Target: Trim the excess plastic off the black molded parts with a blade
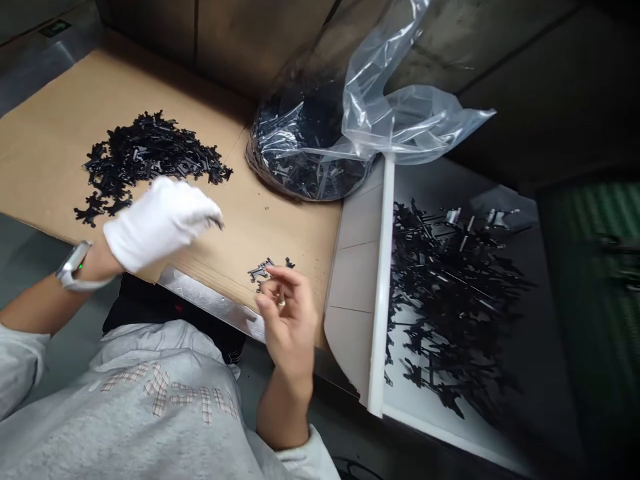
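Beside right grip (291, 323), black parts (259, 273)

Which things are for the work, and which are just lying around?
Likely for the work:
black parts near the bare right hand
black pile near the gloved left hand
cardboard beneath both
white bin of black pieces
clear bag of dark pieces

Probably just there:
wristwatch, only worn
green sign, top left

Glove (160, 223): cloth, matt, lightly creased
Small parts (150, 150): smooth, glinting faces; plastic or coated metal, hard to tell from here
Bag (370, 127): thin clear plastic, glossy, crumpled
Cardboard sheet (55, 113): papery, matt, fairly smooth
Counter edge (205, 298): bare metal, unevenly shiny
Bin (381, 287): plastic-looking, smooth, soft sheen
Shirt (165, 373): matt, jersey-like cloth, rumpled
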`<state>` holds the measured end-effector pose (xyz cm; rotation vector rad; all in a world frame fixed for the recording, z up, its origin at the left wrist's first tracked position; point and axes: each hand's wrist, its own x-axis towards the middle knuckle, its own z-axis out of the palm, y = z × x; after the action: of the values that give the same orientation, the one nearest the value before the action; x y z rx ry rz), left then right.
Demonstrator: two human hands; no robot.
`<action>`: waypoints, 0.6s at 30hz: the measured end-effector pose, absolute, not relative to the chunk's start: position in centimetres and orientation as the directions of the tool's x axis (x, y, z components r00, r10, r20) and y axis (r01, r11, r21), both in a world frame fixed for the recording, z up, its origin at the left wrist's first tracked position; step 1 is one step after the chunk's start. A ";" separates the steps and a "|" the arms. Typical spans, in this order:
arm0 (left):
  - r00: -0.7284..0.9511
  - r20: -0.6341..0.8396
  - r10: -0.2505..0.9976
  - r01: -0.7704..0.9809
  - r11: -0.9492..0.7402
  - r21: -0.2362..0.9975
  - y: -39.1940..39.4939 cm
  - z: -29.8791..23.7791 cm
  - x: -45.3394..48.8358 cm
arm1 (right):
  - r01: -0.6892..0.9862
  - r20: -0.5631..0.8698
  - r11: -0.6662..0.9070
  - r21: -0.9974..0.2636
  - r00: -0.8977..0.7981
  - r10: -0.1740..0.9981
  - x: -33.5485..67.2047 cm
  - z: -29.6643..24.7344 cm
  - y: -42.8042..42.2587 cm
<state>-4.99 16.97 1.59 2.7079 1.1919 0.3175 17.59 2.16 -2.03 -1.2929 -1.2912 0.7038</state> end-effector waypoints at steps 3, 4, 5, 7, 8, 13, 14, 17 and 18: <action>0.740 0.256 0.622 0.459 -0.745 0.485 13.4 0.8 -3.3 | 0.269 0.278 0.222 -0.937 0.193 0.941 16.6 -1.9 3.3; 0.703 0.300 0.645 0.402 -0.709 0.580 12.4 0.6 -2.9 | 0.270 0.280 0.224 -0.936 0.187 0.942 16.5 -1.9 3.4; 0.644 0.321 0.694 0.354 -0.643 0.679 11.6 0.5 -2.5 | 0.272 0.285 0.230 -0.935 0.187 0.940 16.4 -1.8 3.3; 0.500 0.239 0.832 0.253 -0.404 0.879 10.4 0.6 -1.7 | 0.273 0.304 0.245 -0.930 0.200 0.932 16.2 -1.7 2.9; 0.435 0.153 0.888 0.178 -0.251 0.952 10.0 0.6 -1.2 | 0.273 0.316 0.254 -0.928 0.216 0.924 16.0 -1.6 2.6; 0.248 -0.179 0.952 -0.115 0.212 0.970 7.3 0.0 1.8 | 0.294 0.382 0.293 -0.910 0.320 0.867 14.2 -2.1 1.6; 0.239 -0.207 0.949 -0.133 0.243 0.961 6.8 -0.4 2.3 | 0.300 0.387 0.293 -0.908 0.330 0.861 13.9 -2.3 1.4; 0.214 -0.245 0.946 -0.182 0.285 0.941 5.6 -1.1 3.4 | 0.309 0.395 0.308 -0.900 0.276 0.876 13.8 -2.7 0.7; 0.216 -0.242 0.946 -0.175 0.281 0.944 5.5 -1.1 3.5 | 0.302 0.396 0.324 -0.896 0.217 0.892 14.1 -2.7 0.4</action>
<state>3.53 5.50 -1.14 0.9534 1.0381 0.9677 14.10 0.41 -2.71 -1.2212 -1.3365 0.5961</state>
